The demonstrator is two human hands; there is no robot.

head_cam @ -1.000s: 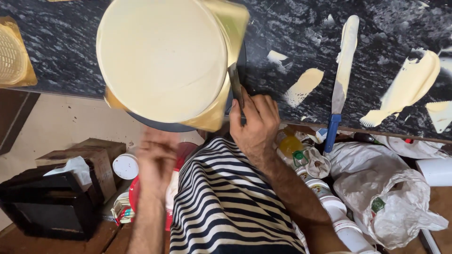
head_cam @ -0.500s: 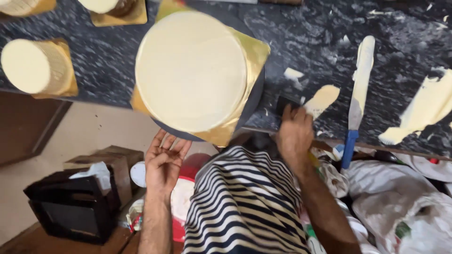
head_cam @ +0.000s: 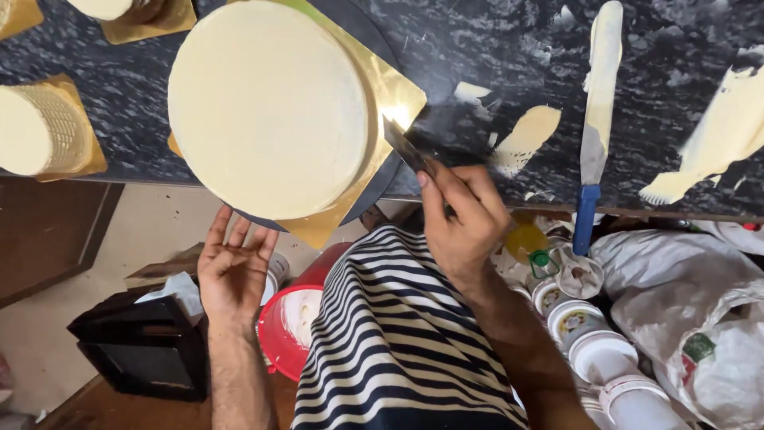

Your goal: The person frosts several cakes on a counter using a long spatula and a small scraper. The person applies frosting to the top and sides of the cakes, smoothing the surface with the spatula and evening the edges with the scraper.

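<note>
A: Nearest us, what are the hands doing?

B: The left hand (head_cam: 232,267) is spread, palm up, fingers fanned just under the edge of the black turntable (head_cam: 372,189). It holds nothing, though the fingertips may brush the rim; I cannot tell.

A: And the right hand (head_cam: 463,224)?

B: Pinched around the handle of a dark metal scraper (head_cam: 407,148), whose blade points at the lower right side of the cream-frosted round cake (head_cam: 267,107).

A: Where does the cake sit?

B: On a gold cake board (head_cam: 390,91), on the turntable, at the near edge of the dark speckled surface (head_cam: 493,48), partly overhanging it.

A: So which step is this?

B: Smoothing the side of the frosting, I would judge. The top already looks even.

A: What does the next move ask for?

B: Probably an upright blade held steady against the side while the free hand spins the turntable, with light pressure so the cream isn't gouged.

A: Anything farther out?

B: A blue-handled palette knife (head_cam: 595,119) coated in cream lies to the right, with cream smears (head_cam: 525,135) near it. Smaller frosted cakes (head_cam: 36,131) on gold boards sit far left.
</note>
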